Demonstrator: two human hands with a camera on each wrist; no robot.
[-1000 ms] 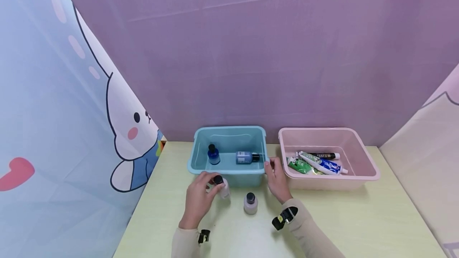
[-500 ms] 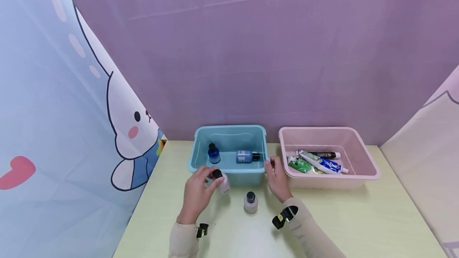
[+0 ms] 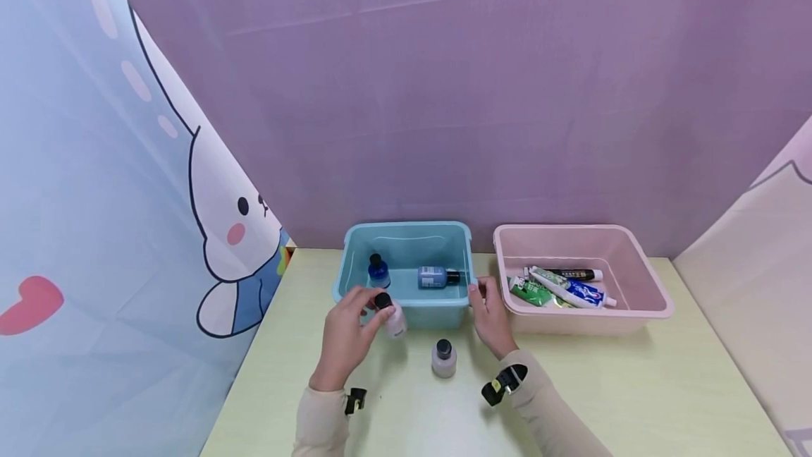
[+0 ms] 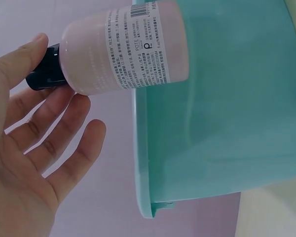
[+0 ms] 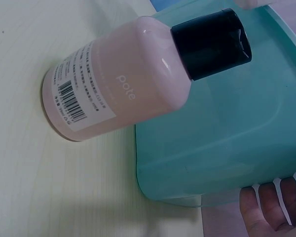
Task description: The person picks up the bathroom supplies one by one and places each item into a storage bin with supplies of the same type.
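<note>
My left hand pinches the black cap of a small pale pink bottle between thumb and fingers. The bottle hangs tilted at the front of a teal bin, near the rim, its printed label visible in the left wrist view. At the bin's right front corner, my right hand grips the rim, thumb on top and fingers along the outside. A second pale pink bottle with a black cap stands on the table before the bin. Inside the bin, one dark blue bottle is upright and a lighter blue bottle lies on its side.
To the right stands a pink bin holding a green packet, a white-and-blue tube and a black tube. A purple cloth hangs behind the table. A printed cloth hangs on the left.
My left hand has lifted the pale pink bottle slightly, up toward the teal bin's front rim and a little left. The right hand stays on the rim.
</note>
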